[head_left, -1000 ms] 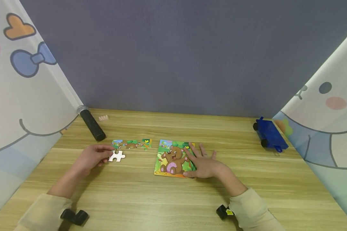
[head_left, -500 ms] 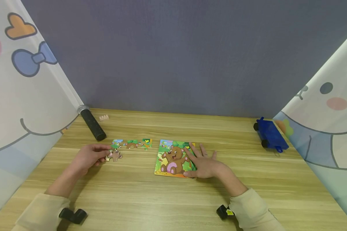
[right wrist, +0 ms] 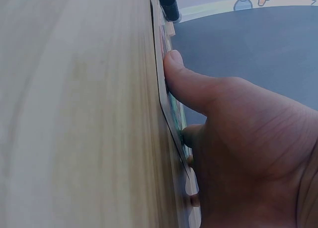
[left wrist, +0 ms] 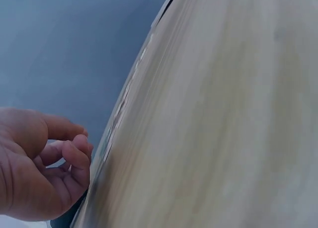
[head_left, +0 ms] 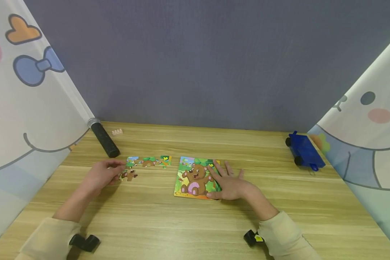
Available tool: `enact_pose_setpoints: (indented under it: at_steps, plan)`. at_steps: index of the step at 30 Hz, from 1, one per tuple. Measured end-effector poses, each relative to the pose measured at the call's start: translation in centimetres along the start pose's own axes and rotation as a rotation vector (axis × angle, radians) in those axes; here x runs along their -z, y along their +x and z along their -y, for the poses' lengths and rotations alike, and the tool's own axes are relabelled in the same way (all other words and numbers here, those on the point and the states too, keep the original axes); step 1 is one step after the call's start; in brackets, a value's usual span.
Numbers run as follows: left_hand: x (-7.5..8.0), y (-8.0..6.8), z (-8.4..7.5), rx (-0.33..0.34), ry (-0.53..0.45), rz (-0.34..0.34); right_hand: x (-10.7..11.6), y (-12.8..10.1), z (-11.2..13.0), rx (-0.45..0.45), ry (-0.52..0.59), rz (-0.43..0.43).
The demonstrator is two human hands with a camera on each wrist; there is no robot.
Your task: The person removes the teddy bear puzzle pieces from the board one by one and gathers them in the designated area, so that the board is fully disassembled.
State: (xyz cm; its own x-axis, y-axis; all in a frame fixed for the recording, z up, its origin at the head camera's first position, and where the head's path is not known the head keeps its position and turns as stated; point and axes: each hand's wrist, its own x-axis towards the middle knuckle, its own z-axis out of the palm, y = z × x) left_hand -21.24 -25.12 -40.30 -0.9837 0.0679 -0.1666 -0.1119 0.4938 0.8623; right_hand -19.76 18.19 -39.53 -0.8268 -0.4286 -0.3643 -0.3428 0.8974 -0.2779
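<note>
My left hand (head_left: 102, 176) is at the left of the table, its fingertips pinching the left edge of a puzzle piece (head_left: 129, 176) with a brown bear pattern, picture side up. In the left wrist view the left hand (left wrist: 44, 163) has its fingers curled, and the piece is hidden. Just behind it lies a row of puzzle pieces (head_left: 147, 162). My right hand (head_left: 230, 186) lies with spread fingers over the right side of a square bear puzzle board (head_left: 195, 178). In the right wrist view the thumb (right wrist: 186, 81) rests on the board's edge.
A black microphone (head_left: 105, 140) and a small pink toy brick (head_left: 117, 131) lie at the back left of the wooden table (head_left: 169, 227). A blue wheeled toy cart (head_left: 305, 151) stands at the back right. A grey wall (head_left: 195, 65) rises behind.
The piece in my left hand has turned from its white back to its picture side, then rotated slightly and shifted a little. My right hand stays on the board.
</note>
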Motion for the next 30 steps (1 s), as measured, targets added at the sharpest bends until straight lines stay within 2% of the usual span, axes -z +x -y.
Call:
enact_pose_setpoints:
  at_steps: [7, 11, 14, 21, 30]
  plan:
    - [-1.9, 0.3, -1.5, -0.07, -0.093, 0.069, 0.0, -0.1, 0.0, 0.001, -0.002, -0.001]
    - [-3.1, 0.4, -2.2, -0.106, -0.101, 0.098, 0.0, -0.1, 0.2, 0.006, -0.001, -0.003]
    - [-4.0, 0.4, -2.7, -0.097, -0.086, 0.11, 0.0, -0.1, 0.2, 0.006, -0.003, -0.006]
    - [-5.5, 0.5, -3.6, -0.124, -0.056, 0.133, -0.1, -0.1, 0.1, -0.002, -0.012, -0.007]
    - [-7.8, 0.7, -4.7, -0.117, -0.069, 0.205, 0.0, -0.3, 0.2, -0.001, -0.003, -0.004]
